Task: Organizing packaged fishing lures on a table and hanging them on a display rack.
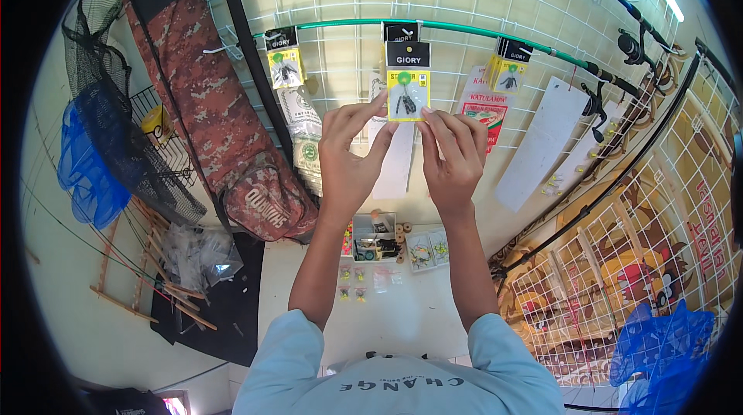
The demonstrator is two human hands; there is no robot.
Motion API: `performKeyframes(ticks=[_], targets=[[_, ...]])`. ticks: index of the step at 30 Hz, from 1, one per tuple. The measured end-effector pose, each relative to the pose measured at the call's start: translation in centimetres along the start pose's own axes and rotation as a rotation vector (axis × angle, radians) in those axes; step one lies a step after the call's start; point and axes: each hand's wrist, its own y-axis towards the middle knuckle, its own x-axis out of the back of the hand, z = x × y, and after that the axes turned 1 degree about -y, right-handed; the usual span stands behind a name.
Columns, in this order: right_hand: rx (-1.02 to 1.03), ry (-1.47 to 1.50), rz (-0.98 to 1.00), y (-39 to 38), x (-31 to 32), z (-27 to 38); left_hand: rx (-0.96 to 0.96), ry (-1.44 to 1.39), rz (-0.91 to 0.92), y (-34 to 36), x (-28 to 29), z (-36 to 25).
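Observation:
My left hand and my right hand are raised in front of the wire grid. Between them they pinch the lower corners of a small yellow-and-black fishing tackle packet. It is upright, with dark pieces and a green round part showing through its clear front. Just behind its top edge, another black-headed packet hangs on the grid. Similar tackle packets hang on hooks to the left and to the right.
A green fishing rod with a reel spans the grid. On the left hang a camouflage rod bag and a black net. Below my arms, a white table bears a tackle box and small packets.

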Motion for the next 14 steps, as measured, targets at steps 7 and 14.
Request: performKeyframes(ticks=[7, 14], targets=[[0.048, -0.011, -0.025, 0.6, -0.77, -0.61, 0.019, -0.015, -0.005, 0.76, -0.48, 0.7], [0.047, -0.019, -0.042, 1.23, -0.73, -0.46, 0.041, -0.041, -0.012, 1.17, -0.79, 0.06]])
